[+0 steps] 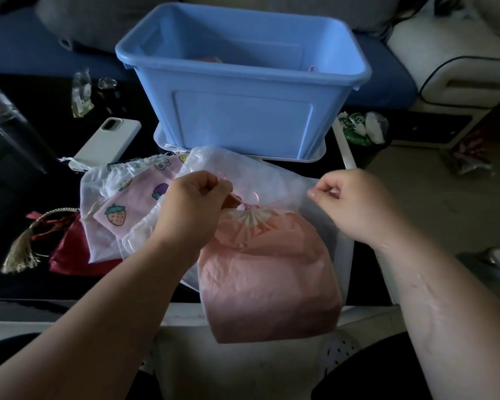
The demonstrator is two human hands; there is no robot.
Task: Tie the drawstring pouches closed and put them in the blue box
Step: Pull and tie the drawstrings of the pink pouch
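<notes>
A pink drawstring pouch (269, 272) lies at the table's front edge, its mouth gathered at the top. My left hand (197, 197) pinches the pink ribbon (253, 197) just above the gathered mouth. My right hand (347, 200) pinches the ribbon's other end, off to the right. Under and behind the pink pouch lies a sheer white pouch (272, 171). To the left are a pink fruit-print pouch (139, 197), a white pouch (98, 186) and a dark red pouch with a gold tassel (64, 252). The blue box (240, 102) stands behind them; something pink shows inside it.
A white phone (107, 142) lies left of the box on the dark table (26, 284). A small clear packet (81, 93) and a metal ring lie farther back left. A green-and-white wrapper (358, 128) sits to the right of the box.
</notes>
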